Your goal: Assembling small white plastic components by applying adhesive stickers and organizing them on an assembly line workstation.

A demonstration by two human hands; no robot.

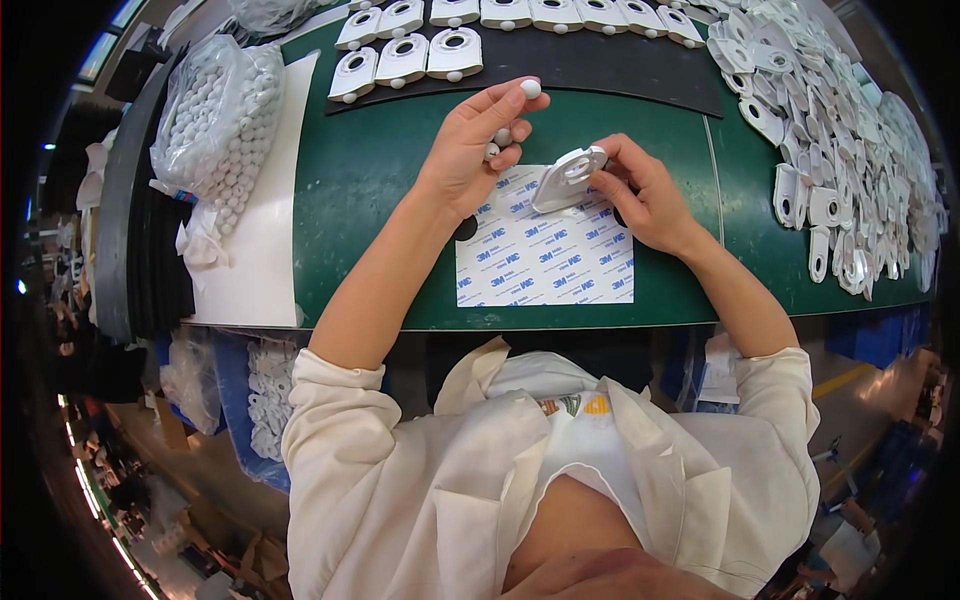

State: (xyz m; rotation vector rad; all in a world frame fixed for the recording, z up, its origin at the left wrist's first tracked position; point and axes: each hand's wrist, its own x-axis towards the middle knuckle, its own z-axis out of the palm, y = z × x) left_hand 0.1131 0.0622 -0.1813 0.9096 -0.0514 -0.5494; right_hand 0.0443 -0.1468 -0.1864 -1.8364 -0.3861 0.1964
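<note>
A small white ball (531,89) is pinched between the thumb and finger of my left hand (472,140). More balls (497,143) rest in the curled fingers of that same hand. My right hand (645,190) grips a white plastic housing (566,181) with a round opening, holding it tilted. Beneath both hands lies a sheet of printed backing paper (545,262) on the green table. Black round pieces sit at the sheet's left and right edges, the right one partly hidden by my hand.
Similar housings with balls (455,52) stand in rows on a black mat (560,82) at the back. A large pile of loose white parts (835,150) covers the right side. A clear bag of white balls (225,120) lies at left, beside black sheets (140,200).
</note>
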